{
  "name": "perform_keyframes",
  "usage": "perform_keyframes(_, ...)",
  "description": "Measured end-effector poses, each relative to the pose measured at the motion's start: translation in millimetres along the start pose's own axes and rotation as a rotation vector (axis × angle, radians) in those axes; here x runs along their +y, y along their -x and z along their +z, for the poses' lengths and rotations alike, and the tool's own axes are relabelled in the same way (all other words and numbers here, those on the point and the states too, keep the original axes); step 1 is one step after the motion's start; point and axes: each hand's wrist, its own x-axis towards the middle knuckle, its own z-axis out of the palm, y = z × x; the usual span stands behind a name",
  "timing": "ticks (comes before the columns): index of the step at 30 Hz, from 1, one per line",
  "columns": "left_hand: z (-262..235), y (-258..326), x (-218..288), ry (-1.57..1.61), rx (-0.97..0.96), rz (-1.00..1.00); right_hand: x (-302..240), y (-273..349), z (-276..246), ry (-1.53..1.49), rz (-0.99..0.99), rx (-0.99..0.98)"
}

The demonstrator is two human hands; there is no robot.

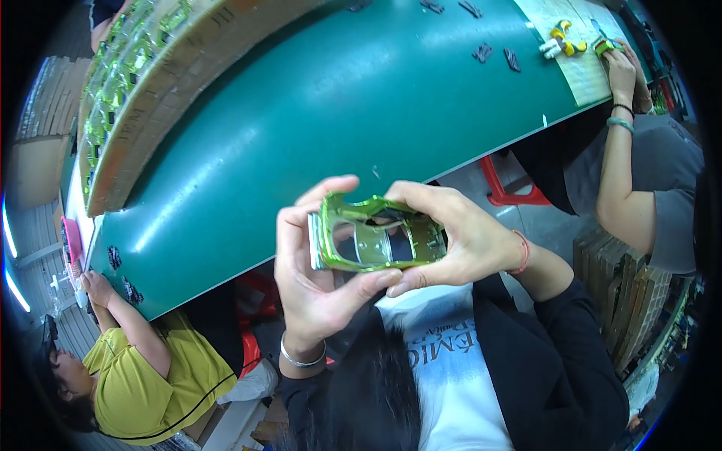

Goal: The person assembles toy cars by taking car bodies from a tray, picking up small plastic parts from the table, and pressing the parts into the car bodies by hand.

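Observation:
Between my two hands, just off the table's near edge, is a shiny green toy car body shell (368, 248) with its hollow inner side in view. My left hand (312, 282) grips its left end, thumb along the lower edge and forefinger raised. At that same end a pale grey-white strip shows by my left palm. My right hand (459, 233) is closed round the other end, fingers over the top edge and thumb below. Its palm hides part of the shell's right end. Both thumb tips almost meet at the lower edge.
A long green table (248, 173) spans ahead. On it stand a cardboard tray (162, 83) of green shells and scattered dark parts (511, 60). One co-worker (162, 376) sits at left; another's hands (623, 71) hold a green piece at right, near yellow parts (568, 45). Red stools (511, 188) stand below.

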Motion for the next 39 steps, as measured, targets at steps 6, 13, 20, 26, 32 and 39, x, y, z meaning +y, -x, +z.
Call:
perform_keyframes(6,-19,-5,48,-0.901,-0.268,0.315,-11,-15,-27,0.288,-0.155,-0.075)
perform_keyframes(13,-47,-43,94,-1.084,0.209,0.625,-13,-50,-34,0.526,-0.328,0.412)
perform_keyframes(20,-70,-268,154,-1.294,0.504,0.815,23,-52,-30,0.941,-0.229,0.392)
perform_keyframes(26,-98,-408,136,-1.594,0.807,0.473,21,-58,-33,0.816,-0.274,0.411)
perform_keyframes(32,-112,-440,123,-1.516,0.558,0.199,20,-57,-43,0.7,-0.267,0.376)
perform_keyframes(39,-136,-440,147,-1.441,0.551,0.312,14,-66,-42,0.7,-0.247,0.367)
